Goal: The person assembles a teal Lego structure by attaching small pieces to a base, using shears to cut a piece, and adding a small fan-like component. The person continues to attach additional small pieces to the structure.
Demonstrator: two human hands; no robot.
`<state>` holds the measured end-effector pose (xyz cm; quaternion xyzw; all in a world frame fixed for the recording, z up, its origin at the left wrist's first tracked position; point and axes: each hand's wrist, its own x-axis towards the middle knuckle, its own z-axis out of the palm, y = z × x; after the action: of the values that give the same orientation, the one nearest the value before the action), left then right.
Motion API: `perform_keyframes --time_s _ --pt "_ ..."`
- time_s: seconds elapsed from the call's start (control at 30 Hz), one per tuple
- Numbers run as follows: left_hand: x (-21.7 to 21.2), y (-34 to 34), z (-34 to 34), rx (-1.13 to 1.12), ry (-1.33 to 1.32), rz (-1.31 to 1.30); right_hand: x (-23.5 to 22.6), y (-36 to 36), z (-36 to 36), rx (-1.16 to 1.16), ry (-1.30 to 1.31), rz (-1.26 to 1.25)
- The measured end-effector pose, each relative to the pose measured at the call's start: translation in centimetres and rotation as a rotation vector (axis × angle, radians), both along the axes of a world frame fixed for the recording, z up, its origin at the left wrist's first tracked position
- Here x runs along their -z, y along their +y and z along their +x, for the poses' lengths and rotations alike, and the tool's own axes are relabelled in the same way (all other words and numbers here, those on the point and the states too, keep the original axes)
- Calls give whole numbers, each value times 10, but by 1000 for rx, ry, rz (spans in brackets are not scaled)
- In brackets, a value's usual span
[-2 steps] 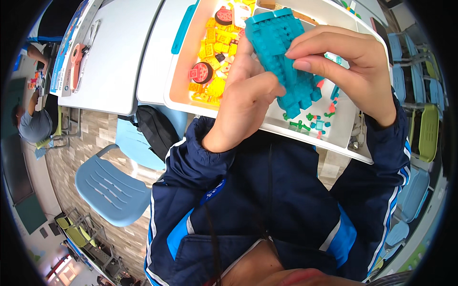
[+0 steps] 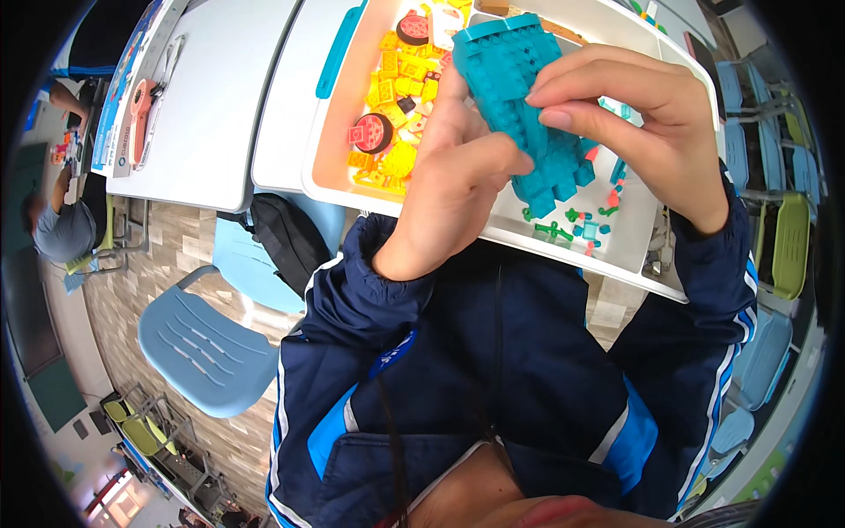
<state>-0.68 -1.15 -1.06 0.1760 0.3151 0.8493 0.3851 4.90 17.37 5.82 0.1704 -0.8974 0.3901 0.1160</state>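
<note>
A teal block assembly (image 2: 506, 79) made of studded building bricks is held up over a white compartment tray (image 2: 607, 251). My left hand (image 2: 453, 180) grips it from the left and below, its thumb lying along the lower left side. With thumb and forefinger pinched on the assembly's right side is my right hand (image 2: 638, 114); the fingertips hide whether a separate small piece is between them. Yellow bricks (image 2: 383, 92) fill the tray's left part, along with red wheels with black tyres (image 2: 374, 134). Small green and teal pieces (image 2: 585, 231) lie in the part below the assembly.
To the left stand white tables (image 2: 207, 114), one bearing a pink-handled tool (image 2: 139, 114). Blue chairs (image 2: 207, 348) and a black bag (image 2: 286, 233) are below them. A person (image 2: 66, 224) sits at the far left. More chairs (image 2: 788, 238) line the right side.
My left thumb has shifted very slightly to the right along the assembly. Otherwise both hands and the assembly stay almost in place.
</note>
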Motion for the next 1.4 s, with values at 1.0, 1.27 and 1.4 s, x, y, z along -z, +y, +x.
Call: perform_keyframes --time_s 1.0,1.27,1.4 --pt "-4 3 1 84 -11 39 11 56 7 487 253 -243" --pt "-12 9 5 -68 136 -122 29 67 34 324 -481 513" --pt "-11 5 -3 -65 -6 85 54 71 46 165 -249 754"
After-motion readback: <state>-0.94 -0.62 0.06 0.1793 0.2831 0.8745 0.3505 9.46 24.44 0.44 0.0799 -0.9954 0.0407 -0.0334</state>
